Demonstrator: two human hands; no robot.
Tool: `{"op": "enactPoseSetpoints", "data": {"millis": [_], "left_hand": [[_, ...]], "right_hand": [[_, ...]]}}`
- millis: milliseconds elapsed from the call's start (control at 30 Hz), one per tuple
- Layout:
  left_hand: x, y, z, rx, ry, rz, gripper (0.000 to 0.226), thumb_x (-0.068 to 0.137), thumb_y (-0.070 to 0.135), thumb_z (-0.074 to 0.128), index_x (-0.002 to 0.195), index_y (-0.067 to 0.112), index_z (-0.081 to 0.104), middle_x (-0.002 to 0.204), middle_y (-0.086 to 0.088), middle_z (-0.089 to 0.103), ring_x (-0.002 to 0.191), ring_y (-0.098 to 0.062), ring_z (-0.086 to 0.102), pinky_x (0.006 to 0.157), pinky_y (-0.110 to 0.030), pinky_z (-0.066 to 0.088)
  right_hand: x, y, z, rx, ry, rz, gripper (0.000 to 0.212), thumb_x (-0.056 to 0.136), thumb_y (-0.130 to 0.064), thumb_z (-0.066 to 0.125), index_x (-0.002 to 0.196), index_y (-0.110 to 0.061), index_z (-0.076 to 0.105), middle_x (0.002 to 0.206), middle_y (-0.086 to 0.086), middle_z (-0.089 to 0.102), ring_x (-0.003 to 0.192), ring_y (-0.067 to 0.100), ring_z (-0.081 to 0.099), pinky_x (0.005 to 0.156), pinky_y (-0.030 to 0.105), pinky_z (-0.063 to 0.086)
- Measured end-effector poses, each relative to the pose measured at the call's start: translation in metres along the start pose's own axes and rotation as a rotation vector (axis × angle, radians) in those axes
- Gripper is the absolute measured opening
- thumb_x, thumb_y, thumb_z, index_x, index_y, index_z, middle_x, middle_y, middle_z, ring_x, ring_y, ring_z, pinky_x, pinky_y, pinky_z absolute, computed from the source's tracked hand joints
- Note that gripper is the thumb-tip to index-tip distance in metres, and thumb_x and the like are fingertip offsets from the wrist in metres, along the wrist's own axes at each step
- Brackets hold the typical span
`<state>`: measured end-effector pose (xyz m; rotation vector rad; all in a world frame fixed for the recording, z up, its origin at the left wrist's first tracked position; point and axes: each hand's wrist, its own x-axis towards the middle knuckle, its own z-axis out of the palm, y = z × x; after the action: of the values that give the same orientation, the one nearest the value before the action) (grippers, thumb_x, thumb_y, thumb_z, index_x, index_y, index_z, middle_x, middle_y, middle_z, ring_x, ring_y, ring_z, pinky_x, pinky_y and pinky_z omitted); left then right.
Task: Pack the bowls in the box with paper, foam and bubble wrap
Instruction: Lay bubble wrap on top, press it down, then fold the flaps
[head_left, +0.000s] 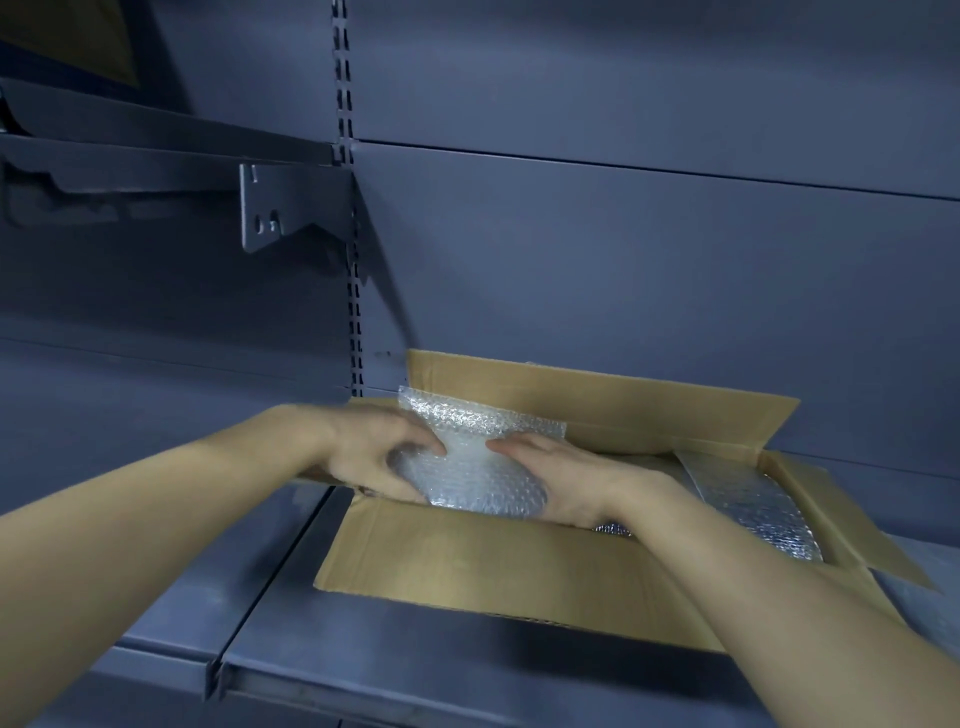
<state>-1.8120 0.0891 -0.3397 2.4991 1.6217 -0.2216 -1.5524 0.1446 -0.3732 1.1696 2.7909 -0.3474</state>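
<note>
Both hands, left hand (371, 449) and right hand (558, 475), gripped a bubble-wrapped bundle (475, 467) with curled fingers over the open cardboard box (467, 558)

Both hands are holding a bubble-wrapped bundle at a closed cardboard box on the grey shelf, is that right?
Not quite: the box is open, its flaps folded out, as the head view shows. The rest stands: the left hand and right hand both hold the bubble-wrapped bundle at the box, on the grey shelf.
</note>
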Motion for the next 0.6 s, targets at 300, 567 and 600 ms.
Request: {"op": "enactPoseSetpoints", "data": {"millis": [300,567,600], "left_hand": [[0.006,0.006,-0.005,0.227,-0.099,-0.07,0.083,0.082,0.044,0.071,0.15,0.045,0.023,0.156,0.015,0.026,0.142,-0.015,0.03,0.116,-0.037,0.029],[0.005,0.011,-0.002,0.29,-0.064,-0.068,0.083,0.084,0.057,0.066,0.151,0.046,0.018,0.157,0.011,0.022,0.146,-0.016,0.022,0.118,-0.041,0.024],[0.002,0.01,-0.005,0.251,-0.042,-0.067,0.082,0.083,0.058,0.066,0.15,0.045,0.022,0.156,0.014,0.023,0.145,-0.014,0.023,0.116,-0.037,0.024]], "right_hand": [[0.004,0.0,0.005,-0.055,-0.017,0.013,0.086,0.092,-0.04,0.064,0.155,-0.04,0.004,0.164,-0.005,0.006,0.151,0.022,0.011,0.122,0.037,0.017],[0.002,0.004,0.005,-0.018,-0.006,0.001,0.087,0.09,-0.042,0.064,0.155,-0.039,0.007,0.163,-0.007,0.008,0.15,0.02,0.013,0.121,0.037,0.019],[0.001,0.005,0.004,-0.003,-0.002,-0.003,0.087,0.089,-0.044,0.065,0.155,-0.038,0.008,0.163,-0.006,0.009,0.15,0.02,0.013,0.122,0.035,0.018]]}}
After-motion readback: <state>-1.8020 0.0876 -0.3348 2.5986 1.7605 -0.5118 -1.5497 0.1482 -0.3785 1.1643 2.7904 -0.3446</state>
